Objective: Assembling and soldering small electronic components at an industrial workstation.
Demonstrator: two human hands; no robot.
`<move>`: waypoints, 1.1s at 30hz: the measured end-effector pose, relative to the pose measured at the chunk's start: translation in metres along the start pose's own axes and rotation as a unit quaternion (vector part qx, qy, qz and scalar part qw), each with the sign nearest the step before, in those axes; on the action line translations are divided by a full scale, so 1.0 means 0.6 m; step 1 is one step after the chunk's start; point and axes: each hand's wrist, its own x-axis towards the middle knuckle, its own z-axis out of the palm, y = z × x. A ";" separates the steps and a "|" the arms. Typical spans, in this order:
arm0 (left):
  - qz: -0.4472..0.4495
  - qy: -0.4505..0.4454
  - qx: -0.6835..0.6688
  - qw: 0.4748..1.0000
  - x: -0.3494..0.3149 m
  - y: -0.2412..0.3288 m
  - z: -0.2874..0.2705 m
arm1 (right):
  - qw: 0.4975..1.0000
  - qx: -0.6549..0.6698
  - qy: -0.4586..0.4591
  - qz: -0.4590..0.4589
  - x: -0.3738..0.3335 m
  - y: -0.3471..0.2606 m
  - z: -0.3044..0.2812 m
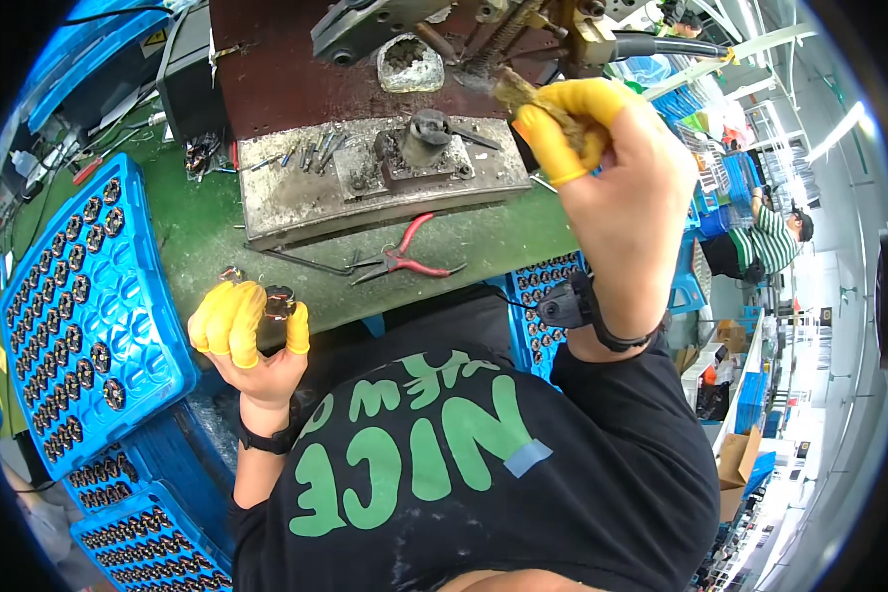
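Note:
Yellow finger cots cover the fingers of both my hands. Low on the left, my left hand (249, 340) pinches a small round copper-and-black motor stator (279, 303) between thumb and fingers. A second stator (232, 274) shows just beyond those fingertips; whether they touch it, I cannot tell. Raised at the upper right, my right hand (622, 163) grips a worn, brownish strip (515, 91), perhaps a brush or a folded rag. Below and left of it stands a metal fixture (426, 138) with a round post, bolted on a grimy steel block (296, 212).
Red-handled pliers (405, 259) lie before the block, and loose metal pins (311, 153) on it. Blue trays (133, 335) of stators stand at left. A clear cup (410, 64) sits under the machine head (523, 30). A person in a striped shirt (768, 242) is far right.

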 end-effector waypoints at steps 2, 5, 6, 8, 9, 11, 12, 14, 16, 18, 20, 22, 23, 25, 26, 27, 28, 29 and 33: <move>0.002 -0.008 0.009 1.000 0.003 0.003 0.001 | 0.999 0.019 -0.020 0.023 -0.005 0.013 -0.005; 0.000 -0.021 0.008 1.000 0.010 0.007 -0.001 | 0.983 0.107 -0.105 0.102 -0.025 0.057 0.006; -0.034 -0.036 0.010 0.999 0.010 0.009 -0.005 | 0.974 0.113 -0.143 0.132 -0.031 0.075 0.016; -0.103 -0.064 -0.020 0.992 0.008 0.011 -0.008 | 0.958 0.148 -0.174 0.170 -0.053 0.128 0.053; -0.096 -0.066 -0.013 0.993 0.010 0.013 -0.005 | 0.953 0.180 -0.172 0.174 -0.063 0.153 0.079; -0.209 -0.045 -0.113 0.970 0.017 0.016 -0.004 | 0.929 0.238 -0.176 0.222 -0.058 0.151 0.110; -0.212 -0.053 -0.133 0.967 0.029 0.018 -0.007 | 0.947 0.218 -0.137 0.194 -0.062 0.153 0.127; -0.223 -0.065 -0.153 0.961 0.067 0.036 -0.003 | 0.959 0.207 -0.095 0.166 -0.075 0.163 0.152; -0.222 -0.103 -0.152 0.958 0.101 0.044 0.006 | 0.977 0.171 -0.009 0.124 -0.087 0.165 0.165; -0.231 -0.146 -0.164 0.948 0.143 0.065 0.034 | 0.969 0.211 0.011 0.125 -0.113 0.163 0.173; -0.214 -0.155 -0.194 0.945 0.178 0.081 0.072 | 0.963 0.240 0.020 0.116 -0.141 0.158 0.172; -0.177 -0.177 -0.196 0.948 0.210 0.092 0.110 | 0.953 0.279 0.052 0.112 -0.158 0.158 0.166; -0.181 -0.177 -0.188 0.949 0.215 0.095 0.124 | 0.948 0.292 0.067 0.107 -0.164 0.158 0.163; -0.212 -0.189 -0.195 0.939 0.220 0.095 0.148 | 0.947 0.301 0.059 0.098 -0.175 0.159 0.163; -0.221 -0.189 -0.193 0.937 0.216 0.091 0.152 | 0.948 0.303 0.052 0.087 -0.179 0.160 0.164; -0.222 -0.191 -0.189 0.937 0.218 0.088 0.153 | 0.946 0.307 0.052 0.089 -0.183 0.163 0.164; -0.222 -0.214 -0.200 0.930 0.220 0.083 0.151 | 0.946 0.308 0.042 0.095 -0.186 0.165 0.163; -0.222 -0.236 -0.210 0.922 0.223 0.078 0.148 | 0.945 0.310 0.033 0.102 -0.187 0.168 0.164; -0.269 -0.306 -0.227 0.884 0.239 0.070 0.140 | 0.935 0.334 0.030 0.111 -0.189 0.170 0.171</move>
